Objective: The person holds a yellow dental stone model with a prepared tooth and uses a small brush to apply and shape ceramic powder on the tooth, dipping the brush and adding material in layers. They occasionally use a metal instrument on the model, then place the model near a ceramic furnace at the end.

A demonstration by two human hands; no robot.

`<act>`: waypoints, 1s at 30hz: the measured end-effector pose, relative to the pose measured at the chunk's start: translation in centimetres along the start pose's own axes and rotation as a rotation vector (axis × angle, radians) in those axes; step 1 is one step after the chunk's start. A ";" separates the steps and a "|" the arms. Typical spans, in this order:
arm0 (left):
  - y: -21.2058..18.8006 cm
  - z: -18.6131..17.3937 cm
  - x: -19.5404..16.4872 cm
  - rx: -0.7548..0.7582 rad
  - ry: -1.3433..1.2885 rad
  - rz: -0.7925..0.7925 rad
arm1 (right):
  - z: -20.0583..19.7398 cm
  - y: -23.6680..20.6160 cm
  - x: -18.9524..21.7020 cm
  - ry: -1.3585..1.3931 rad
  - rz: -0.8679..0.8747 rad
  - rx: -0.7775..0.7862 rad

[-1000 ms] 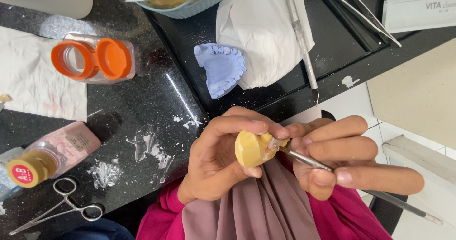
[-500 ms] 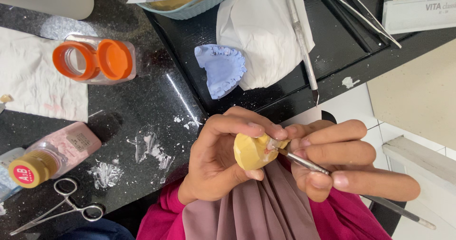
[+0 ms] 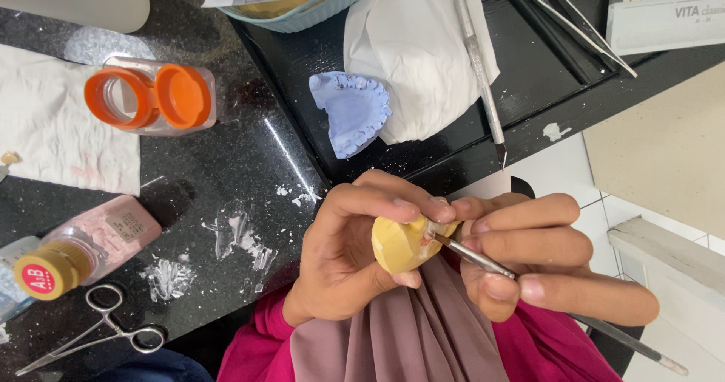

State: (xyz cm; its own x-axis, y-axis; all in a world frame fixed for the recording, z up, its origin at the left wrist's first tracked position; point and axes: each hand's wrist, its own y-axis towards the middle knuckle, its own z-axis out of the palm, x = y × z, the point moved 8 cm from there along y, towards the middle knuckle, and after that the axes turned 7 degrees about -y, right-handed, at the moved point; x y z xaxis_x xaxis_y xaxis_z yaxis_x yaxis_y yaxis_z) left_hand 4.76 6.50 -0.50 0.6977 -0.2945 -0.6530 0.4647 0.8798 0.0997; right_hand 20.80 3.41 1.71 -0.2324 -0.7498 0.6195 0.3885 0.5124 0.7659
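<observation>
While both hands meet over the person's lap, one yellow dental cast [image 3: 404, 244] sits in the grip of the left hand [image 3: 355, 253], its thumb under the cast and its fingers curled over the top. The right hand [image 3: 529, 257] pinches one thin metal instrument [image 3: 472, 255] like a pen, the tip touching the cast's upper right edge and the long handle running down and away past the fingers. Both grips are narrow, each closed on its own thing.

Taking the yellow cast as the landmark: straight above it, one pale blue cast [image 3: 351, 114] lies on the dark surface [image 3: 249, 163], touching one white cloth [image 3: 419, 53] to its right. One scalpel-like tool [image 3: 479, 64] lies across that cloth, and two long slender tools [image 3: 566, 23] lie further up and right, beside one white tooth shade guide [image 3: 664, 12] with a row of small tabs. Far up and left of the cast lies one clear jar [image 3: 147, 98] on its side, its orange lid hinged open. To the left lies one pink bottle [image 3: 91, 246] with a yellow cap bearing a round red label, and below that one pair of metal forceps [image 3: 94, 337]. One white paper towel [image 3: 57, 136] lies at the far left, and white crumbs are scattered over the surface between bottle and cast. One teal tray [image 3: 302, 8] holding papers sits at the top.
</observation>
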 end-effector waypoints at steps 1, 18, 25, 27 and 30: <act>0.0 0.0 0.0 0.001 0.004 0.002 | -0.1 0.0 0.0 0.015 0.002 -0.017; 0.2 0.0 -0.1 -0.002 -0.002 0.020 | -0.2 0.1 0.0 0.078 -0.016 -0.042; 0.3 0.0 -0.1 -0.006 -0.009 0.033 | 0.1 0.1 0.2 0.046 -0.050 -0.021; 0.3 0.0 -0.1 -0.002 -0.005 0.039 | -0.1 0.2 -0.1 0.059 -0.014 -0.049; 0.4 0.0 -0.1 -0.002 0.006 0.048 | 0.1 0.3 0.1 0.057 -0.029 -0.019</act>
State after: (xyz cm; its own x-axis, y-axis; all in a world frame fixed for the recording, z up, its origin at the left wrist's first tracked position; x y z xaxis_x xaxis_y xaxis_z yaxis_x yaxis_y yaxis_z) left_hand 4.87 6.86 -0.36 0.7159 -0.2493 -0.6521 0.4297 0.8935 0.1302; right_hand 20.80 3.54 2.04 -0.1927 -0.7870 0.5861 0.3995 0.4826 0.7794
